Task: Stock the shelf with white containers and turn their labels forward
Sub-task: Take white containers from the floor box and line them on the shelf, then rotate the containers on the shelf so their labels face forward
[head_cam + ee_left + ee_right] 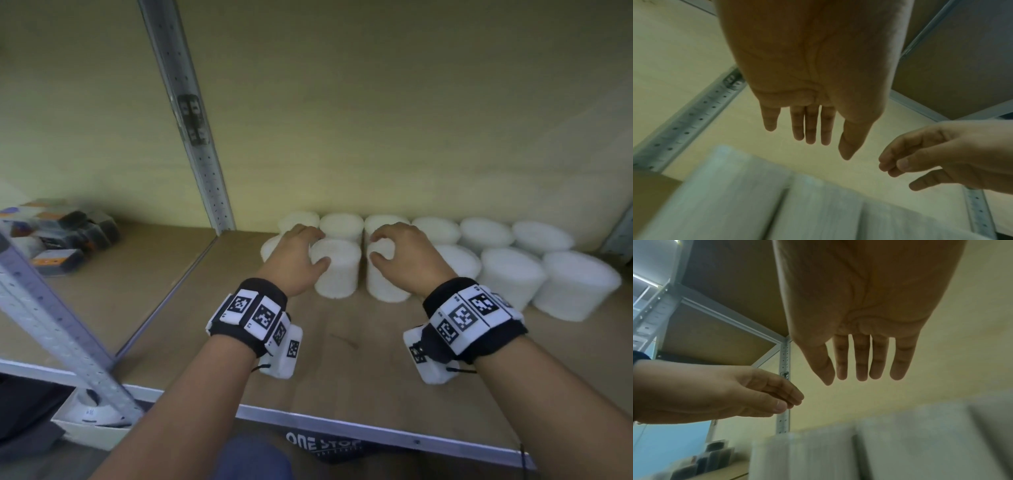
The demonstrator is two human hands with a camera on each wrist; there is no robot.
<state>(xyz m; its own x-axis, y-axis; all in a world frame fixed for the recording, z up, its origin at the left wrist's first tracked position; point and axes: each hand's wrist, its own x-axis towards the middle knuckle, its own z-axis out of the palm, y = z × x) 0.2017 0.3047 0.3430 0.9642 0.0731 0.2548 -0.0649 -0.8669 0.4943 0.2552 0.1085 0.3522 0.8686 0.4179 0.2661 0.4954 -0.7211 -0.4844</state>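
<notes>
Several plain white containers stand in two rows at the back of the wooden shelf [346, 346]; no labels show. My left hand [308, 251] hovers at the front-row container [337, 274], thumb by its near rim. My right hand [390, 250] hovers the same way at the neighbouring container [382, 284]. In the left wrist view my left hand [812, 129] has straight fingers and holds nothing above blurred white containers [756, 203]. In the right wrist view my right hand [859, 366] is likewise empty, with the left hand [735, 394] loosely curled beside it.
A perforated metal upright [195, 130] divides this bay from the left one, where dark and orange boxes [58, 233] lie. More containers [579, 284] fill the right side. The shelf's metal front edge [342, 425] runs below my wrists. A white tray [92, 416] sits lower left.
</notes>
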